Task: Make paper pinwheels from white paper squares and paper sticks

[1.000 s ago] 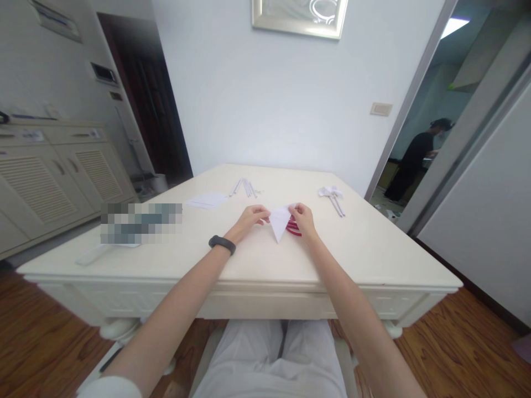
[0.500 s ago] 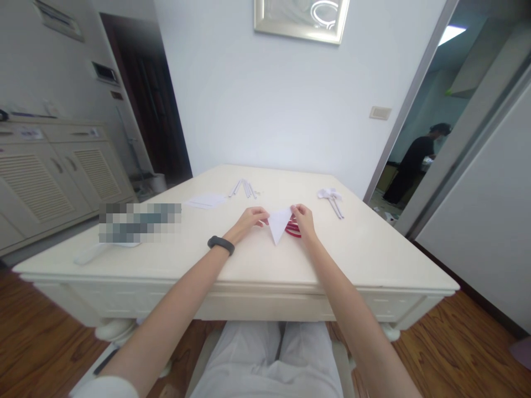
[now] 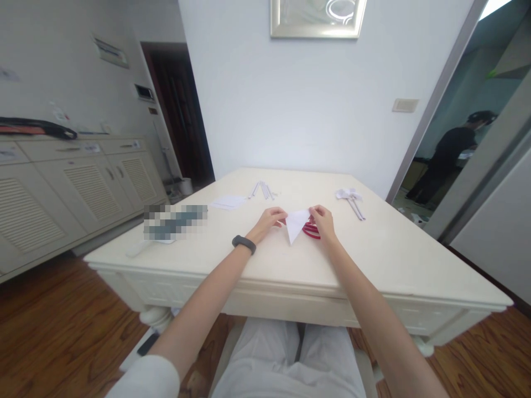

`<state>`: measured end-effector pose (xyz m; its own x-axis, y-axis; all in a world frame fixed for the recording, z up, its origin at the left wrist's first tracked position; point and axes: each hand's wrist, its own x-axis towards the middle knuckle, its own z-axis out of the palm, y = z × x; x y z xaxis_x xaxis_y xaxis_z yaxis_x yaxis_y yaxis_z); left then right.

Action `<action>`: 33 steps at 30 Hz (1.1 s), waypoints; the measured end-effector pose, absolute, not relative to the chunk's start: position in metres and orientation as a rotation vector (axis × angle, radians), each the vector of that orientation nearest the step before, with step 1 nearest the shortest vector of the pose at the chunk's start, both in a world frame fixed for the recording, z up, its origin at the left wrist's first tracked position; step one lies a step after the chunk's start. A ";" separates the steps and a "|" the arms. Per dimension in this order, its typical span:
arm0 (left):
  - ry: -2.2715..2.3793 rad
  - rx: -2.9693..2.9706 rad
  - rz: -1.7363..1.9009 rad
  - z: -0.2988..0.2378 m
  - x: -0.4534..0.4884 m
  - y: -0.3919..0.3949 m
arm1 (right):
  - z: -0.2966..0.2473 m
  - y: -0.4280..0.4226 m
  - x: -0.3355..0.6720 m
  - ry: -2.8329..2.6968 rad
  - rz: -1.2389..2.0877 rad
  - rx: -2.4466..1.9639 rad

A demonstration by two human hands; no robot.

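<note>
And here, L hand (image 3: 269,222) & R hand (image 3: 324,221), fingertips pinched tight, each gripping a top corner of white paper triangle (image 3: 296,223), pt down, btwn them above tabletop (image 3: 373,260). Red handles (image 3: 312,231) nr R hand. Drawer labels (image 3: 92,148) too blurry to read.

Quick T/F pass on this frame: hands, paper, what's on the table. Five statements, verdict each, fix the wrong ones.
1. The left hand and right hand both hold the white paper triangle. True.
2. The dark wristband is on the right wrist. False: it is on the left wrist.
3. A corner of the paper triangle points toward the near edge of the table. True.
4. The red item sits nearer the left hand. False: it is by the right hand, partly hidden.
5. The flat white sheets lie left of the thin white sticks. True.
</note>
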<state>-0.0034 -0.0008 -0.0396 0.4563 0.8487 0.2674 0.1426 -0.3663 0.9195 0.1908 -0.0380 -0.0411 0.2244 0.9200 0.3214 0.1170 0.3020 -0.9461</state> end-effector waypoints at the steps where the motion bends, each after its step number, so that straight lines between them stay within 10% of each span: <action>1: 0.848 1.788 0.989 -0.040 -0.004 0.000 | -0.041 -0.039 0.191 -1.225 0.765 -1.139; 33: 0.687 1.618 0.715 -0.038 0.003 -0.006 | -0.041 -0.036 0.195 -1.160 0.679 -1.086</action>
